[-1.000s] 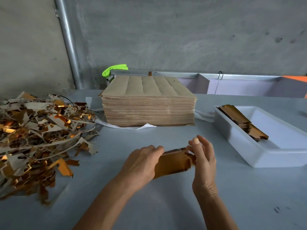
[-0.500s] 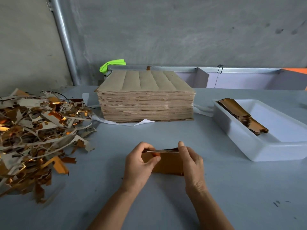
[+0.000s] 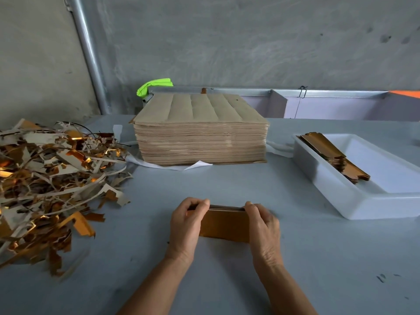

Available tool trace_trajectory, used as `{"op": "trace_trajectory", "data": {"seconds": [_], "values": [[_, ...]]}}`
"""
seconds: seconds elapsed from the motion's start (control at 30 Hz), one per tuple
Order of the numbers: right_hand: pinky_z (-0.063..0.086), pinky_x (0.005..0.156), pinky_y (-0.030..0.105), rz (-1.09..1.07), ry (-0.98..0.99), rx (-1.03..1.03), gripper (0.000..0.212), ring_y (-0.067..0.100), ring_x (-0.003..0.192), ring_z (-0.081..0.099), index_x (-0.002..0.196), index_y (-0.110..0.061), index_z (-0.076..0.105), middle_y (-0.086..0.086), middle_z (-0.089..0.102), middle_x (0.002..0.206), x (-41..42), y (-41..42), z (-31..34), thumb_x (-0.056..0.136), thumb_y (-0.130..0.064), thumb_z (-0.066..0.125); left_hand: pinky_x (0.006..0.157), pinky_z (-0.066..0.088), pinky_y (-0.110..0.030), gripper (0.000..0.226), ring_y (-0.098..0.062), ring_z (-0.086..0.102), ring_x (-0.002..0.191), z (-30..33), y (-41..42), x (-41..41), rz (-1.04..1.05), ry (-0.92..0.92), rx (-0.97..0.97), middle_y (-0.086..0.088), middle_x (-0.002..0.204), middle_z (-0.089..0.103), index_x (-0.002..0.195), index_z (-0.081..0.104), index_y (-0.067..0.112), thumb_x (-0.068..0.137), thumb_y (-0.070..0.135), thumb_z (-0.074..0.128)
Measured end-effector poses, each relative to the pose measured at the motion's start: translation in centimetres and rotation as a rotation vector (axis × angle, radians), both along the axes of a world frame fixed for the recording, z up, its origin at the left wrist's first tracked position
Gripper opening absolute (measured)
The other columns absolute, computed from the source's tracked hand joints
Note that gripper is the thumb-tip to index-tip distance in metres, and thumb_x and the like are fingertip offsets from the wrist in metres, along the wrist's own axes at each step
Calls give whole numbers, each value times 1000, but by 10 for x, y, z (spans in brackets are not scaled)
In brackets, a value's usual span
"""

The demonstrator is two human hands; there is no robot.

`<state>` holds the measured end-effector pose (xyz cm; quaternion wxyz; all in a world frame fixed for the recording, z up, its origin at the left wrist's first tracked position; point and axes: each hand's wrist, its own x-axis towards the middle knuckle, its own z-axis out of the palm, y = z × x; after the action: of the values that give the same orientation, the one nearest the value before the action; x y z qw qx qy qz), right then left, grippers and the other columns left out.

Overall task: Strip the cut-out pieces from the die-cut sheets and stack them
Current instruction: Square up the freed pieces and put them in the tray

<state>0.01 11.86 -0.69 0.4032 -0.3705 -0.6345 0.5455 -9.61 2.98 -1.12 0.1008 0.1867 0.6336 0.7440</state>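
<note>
While I hold the small bundle of gold cut-out pieces (image 3: 225,223) upright on its long edge on the grey worktop (image 3: 318,258), my two hands grasp it from both ends. My left hand (image 3: 185,226) has the fingers curled over the top edge at the left end, and my right hand (image 3: 263,226) is curled around the right end, with the thumb on the top edge. The bottom edge of the bundle touches the worktop between my hands.

Straight beyond my hands, well apart from them, stands the thick stack of brown die-cut sheets (image 3: 201,133), with white paper (image 3: 172,165) showing from under it. To the right of my right hand is a white plastic tray (image 3: 341,196), and inside it, along its left wall, lies a stack of finished gold pieces (image 3: 329,153). To the left of my left hand is a big loose pile of scrap strips (image 3: 52,178), grey and shiny gold, spread over the worktop. Behind the sheet stack I see something bright green (image 3: 154,85) on a metal frame (image 3: 250,90), and a metal pipe (image 3: 89,55) goes up the concrete wall.
</note>
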Motion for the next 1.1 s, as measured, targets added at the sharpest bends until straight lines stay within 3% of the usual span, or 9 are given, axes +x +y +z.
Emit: {"op": "trace_trajectory", "data": {"seconds": [0.07,0.1,0.13,0.23,0.27,0.67,0.8,0.9,1.1], "values": [[35,64,40,-25,26,-6,40,16,62,31,69,0,44,-2,24,62,-1,-3,0,90,-33,52,49,34,-9,19,0,42,54,-1,0,3,2,20,23,15,56,50,69,58,16,86,14,65],[37,72,40,-51,63,-15,39,15,78,47,76,3,47,15,48,70,-1,-5,-1,92,-32,52,51,35,-8,14,3,43,55,-1,0,5,13,54,37,17,58,52,75,59,16,88,15,63],[36,77,36,-67,107,-13,38,-3,95,30,80,5,48,-7,41,99,-1,-6,0,94,-30,51,54,36,-7,9,4,44,56,1,0,6,28,97,49,20,62,54,82,59,17,89,18,63],[32,61,29,-35,113,79,48,15,62,38,61,-6,43,-20,20,75,-1,-7,1,96,-38,50,59,38,-12,10,3,44,59,4,0,7,51,138,46,18,65,54,83,58,19,93,22,59],[31,60,28,-20,63,91,47,16,63,38,58,-11,41,-1,43,60,-2,-6,0,96,-37,50,59,37,-17,17,-1,42,58,3,0,7,45,117,35,14,63,50,77,57,18,93,19,57],[26,60,33,7,-92,127,39,20,62,33,63,-11,36,0,35,60,-5,-4,-1,98,-28,41,69,39,-20,26,-11,50,75,-2,-1,10,-20,168,-42,-1,76,56,80,57,9,100,12,40],[30,55,22,4,-100,142,44,17,58,31,61,-15,31,-2,32,57,-4,0,-3,98,-36,41,65,42,-14,29,-6,51,67,-4,-8,4,-157,254,-89,7,70,56,81,56,11,82,40,61],[31,54,20,52,-46,148,46,14,59,35,62,-14,37,-5,36,58,-3,2,-3,94,-47,41,76,48,-32,19,-14,58,76,-9,-9,-7,-158,341,-202,3,79,64,84,56,22,75,17,72],[48,85,25,150,257,-204,36,16,105,58,119,-14,52,3,60,111,-2,3,-2,86,-15,66,52,51,-30,16,-24,63,73,-7,-6,-4,-21,-140,116,-2,74,67,82,59,13,80,3,71]]}}
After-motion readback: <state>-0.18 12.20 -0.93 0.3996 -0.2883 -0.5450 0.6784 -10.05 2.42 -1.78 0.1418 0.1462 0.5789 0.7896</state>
